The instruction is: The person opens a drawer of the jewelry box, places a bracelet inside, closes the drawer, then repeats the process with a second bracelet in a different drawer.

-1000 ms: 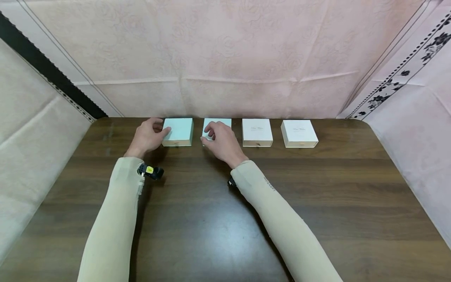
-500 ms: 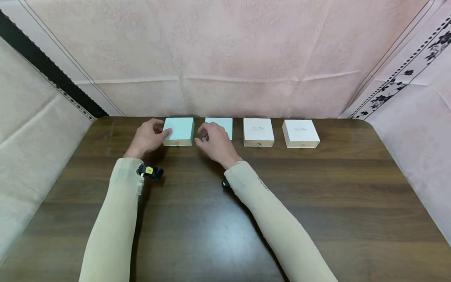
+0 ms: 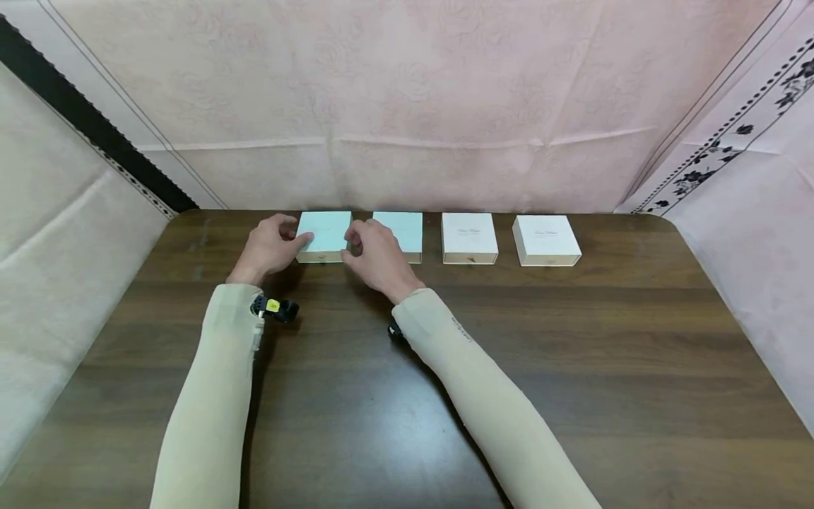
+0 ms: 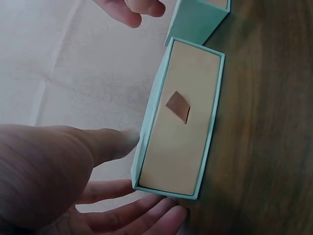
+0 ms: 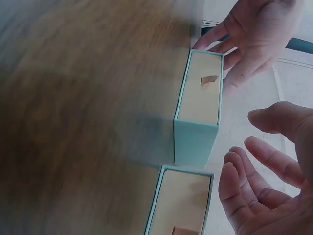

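At the left end of a row, a mint-green drawer box (image 3: 325, 230) has a cream drawer front. A small brown pull tab (image 4: 179, 106) sticks out of that front. My left hand (image 3: 268, 249) holds this box, thumb on its top edge and fingers along its left side. My right hand (image 3: 376, 258) hovers at the box's right front corner, thumb and fingers apart. In the right wrist view, a gap shows between my right hand (image 5: 274, 166) and the box. A second mint-green drawer box (image 3: 405, 232) lies just beyond it, partly hidden.
Two white drawer boxes (image 3: 469, 237) with small print continue the row to the right; the outer white box (image 3: 547, 239) ends it. All stand along the back edge of the brown wooden table (image 3: 356, 396). A pale cloth (image 3: 407, 106) hangs behind.
My right hand has moved left, from over the second mint-green box to the first one's right front corner. My left hand stays on the first box. The head view has shifted slightly.
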`<state>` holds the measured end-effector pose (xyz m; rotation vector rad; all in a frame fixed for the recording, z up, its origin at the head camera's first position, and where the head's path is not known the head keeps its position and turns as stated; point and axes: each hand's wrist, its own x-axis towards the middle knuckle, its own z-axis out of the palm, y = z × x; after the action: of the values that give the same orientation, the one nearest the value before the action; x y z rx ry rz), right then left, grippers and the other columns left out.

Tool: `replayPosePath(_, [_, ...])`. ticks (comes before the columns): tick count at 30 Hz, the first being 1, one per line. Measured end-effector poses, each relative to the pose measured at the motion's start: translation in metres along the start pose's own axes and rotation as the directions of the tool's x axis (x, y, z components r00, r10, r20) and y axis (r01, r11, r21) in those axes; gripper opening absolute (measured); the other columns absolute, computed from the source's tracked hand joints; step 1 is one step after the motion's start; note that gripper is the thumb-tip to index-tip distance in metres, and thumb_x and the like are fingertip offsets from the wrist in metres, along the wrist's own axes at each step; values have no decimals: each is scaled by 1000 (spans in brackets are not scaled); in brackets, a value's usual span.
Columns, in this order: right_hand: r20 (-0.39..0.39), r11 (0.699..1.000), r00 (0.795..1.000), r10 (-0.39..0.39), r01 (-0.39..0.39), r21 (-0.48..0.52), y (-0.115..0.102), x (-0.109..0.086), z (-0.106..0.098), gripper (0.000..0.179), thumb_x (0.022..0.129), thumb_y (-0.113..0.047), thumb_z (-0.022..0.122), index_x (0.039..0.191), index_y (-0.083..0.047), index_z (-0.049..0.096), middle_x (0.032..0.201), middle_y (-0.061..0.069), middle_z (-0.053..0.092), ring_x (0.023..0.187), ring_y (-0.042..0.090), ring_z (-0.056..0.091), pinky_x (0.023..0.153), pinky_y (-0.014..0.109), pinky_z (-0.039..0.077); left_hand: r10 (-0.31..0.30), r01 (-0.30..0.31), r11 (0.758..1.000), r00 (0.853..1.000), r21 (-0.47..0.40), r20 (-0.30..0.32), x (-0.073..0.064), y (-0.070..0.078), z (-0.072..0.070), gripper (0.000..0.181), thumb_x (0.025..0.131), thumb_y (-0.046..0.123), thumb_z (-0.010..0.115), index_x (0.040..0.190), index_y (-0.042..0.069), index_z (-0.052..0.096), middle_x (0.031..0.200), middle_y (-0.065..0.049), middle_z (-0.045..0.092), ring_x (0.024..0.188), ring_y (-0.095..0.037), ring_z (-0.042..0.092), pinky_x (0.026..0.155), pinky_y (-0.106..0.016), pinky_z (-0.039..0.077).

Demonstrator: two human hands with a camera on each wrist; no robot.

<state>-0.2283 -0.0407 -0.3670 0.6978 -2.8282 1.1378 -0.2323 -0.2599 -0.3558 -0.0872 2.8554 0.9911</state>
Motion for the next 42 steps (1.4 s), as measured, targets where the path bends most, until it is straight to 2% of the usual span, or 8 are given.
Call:
replayPosePath(8, [25,1000,1000,-7,7,-5,-6,6,4,22,93,-24,63,110,-11,63,100,1,59,91,14,54,82,28,48,-21,22,999,999,-24,32,1,-1,-8,67,95,45,55,145,4,37,129,-22,55,102,-34,65,86,-46,52])
replayPosePath(17, [41,1000,999,3,-3,-8,-8,10,8,21,92,-23,64,109,-11,64,102,2,59,92,14,53,83,28,48,-23,24,1000,999,-17,26,1,-3,-8,66,94,44,58,144,6,39,130,-21,55,105,-34,63,89,-48,51])
replayPosePath(27, [50,1000,999,-11,12,-20,-8,13,9,15,92,-19,63,105,-12,66,103,0,58,93,13,53,84,27,49,9,-9,999,1000,-34,-1,3,1,-4,58,95,36,60,140,5,45,127,-21,59,97,-30,68,78,-36,56])
replayPosePath(31, [46,999,999,-8,10,-35,-9,14,8,10,92,-17,62,101,-14,66,101,-2,57,91,12,53,82,26,49,21,-21,999,1000,-33,-3,6,3,-1,55,95,36,60,139,5,48,126,-19,61,97,-29,67,77,-35,55])
replayPosePath(42, [97,997,995,-7,14,-78,-15,19,20,7,92,-20,65,98,-17,66,101,-3,55,92,11,52,82,26,48,1,-1,999,1000,-35,13,5,-1,-1,55,95,35,60,139,4,48,127,-21,60,98,-29,67,74,-31,56])
